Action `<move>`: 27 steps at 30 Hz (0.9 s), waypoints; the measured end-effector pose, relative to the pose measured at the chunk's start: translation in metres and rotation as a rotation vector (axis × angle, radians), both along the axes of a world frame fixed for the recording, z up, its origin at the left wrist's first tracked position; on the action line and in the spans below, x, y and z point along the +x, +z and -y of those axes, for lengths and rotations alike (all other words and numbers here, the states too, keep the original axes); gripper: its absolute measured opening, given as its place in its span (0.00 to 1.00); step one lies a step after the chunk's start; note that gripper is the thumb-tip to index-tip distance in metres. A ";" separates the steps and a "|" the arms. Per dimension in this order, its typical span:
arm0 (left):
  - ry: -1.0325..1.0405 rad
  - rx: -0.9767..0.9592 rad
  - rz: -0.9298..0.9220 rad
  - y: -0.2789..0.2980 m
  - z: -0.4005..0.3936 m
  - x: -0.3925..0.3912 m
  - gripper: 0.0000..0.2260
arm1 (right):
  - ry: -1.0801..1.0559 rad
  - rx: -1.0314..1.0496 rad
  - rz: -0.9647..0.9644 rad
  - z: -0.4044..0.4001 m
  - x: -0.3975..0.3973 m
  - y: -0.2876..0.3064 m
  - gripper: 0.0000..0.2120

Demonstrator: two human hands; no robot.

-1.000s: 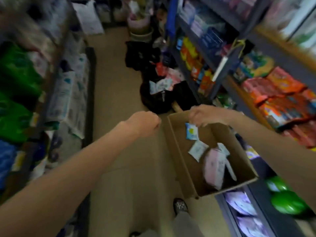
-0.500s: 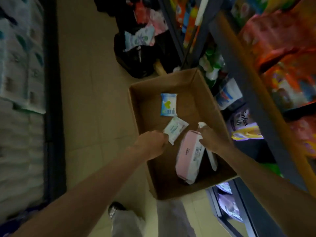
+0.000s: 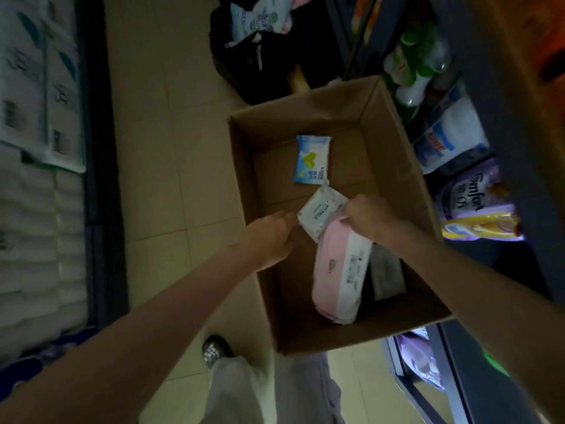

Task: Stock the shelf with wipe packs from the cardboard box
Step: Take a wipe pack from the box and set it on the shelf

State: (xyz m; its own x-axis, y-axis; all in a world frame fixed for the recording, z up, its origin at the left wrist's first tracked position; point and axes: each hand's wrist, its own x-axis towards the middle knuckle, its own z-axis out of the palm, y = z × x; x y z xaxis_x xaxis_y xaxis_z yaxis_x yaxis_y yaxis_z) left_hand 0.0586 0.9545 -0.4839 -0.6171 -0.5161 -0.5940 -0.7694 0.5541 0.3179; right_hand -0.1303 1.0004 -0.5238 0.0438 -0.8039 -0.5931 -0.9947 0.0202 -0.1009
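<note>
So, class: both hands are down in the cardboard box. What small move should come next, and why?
Probably lift both packs clear of the cardboard box. The left hand already pinches the small white pack, the right hand grips the pink pack, and both packs are still inside.

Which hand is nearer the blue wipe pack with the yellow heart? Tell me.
Right, though only narrowly. The right hand grips the top of the pink pack, below and right of the blue wipe pack. The left hand pinches the small white pack, lower and left.
</note>
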 end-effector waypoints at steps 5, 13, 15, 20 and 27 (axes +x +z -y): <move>0.142 0.117 0.009 0.044 0.016 0.024 0.40 | 0.313 -0.203 -0.030 0.027 0.048 0.116 0.12; 0.704 -0.096 -0.640 0.197 0.074 0.124 0.60 | 0.355 -1.211 0.264 0.094 0.115 0.328 0.11; 0.744 -0.170 -0.742 0.239 0.079 0.162 0.62 | 0.336 -1.371 0.371 0.105 0.155 0.378 0.12; 0.724 -0.371 -1.094 0.344 0.059 0.269 0.54 | 0.296 -1.563 0.722 0.107 0.278 0.482 0.08; 0.833 -1.228 -0.935 0.479 -0.006 0.452 0.40 | 0.421 -1.715 0.988 0.097 0.424 0.588 0.10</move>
State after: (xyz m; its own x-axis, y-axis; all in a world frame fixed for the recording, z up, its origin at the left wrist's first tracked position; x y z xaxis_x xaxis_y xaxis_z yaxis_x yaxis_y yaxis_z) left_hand 0.5102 0.9606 -0.0052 0.1459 -0.6821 0.7166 -0.7671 0.3793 0.5173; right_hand 0.2942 0.9035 0.0640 0.1093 -0.2548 0.9608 -0.5136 -0.8421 -0.1649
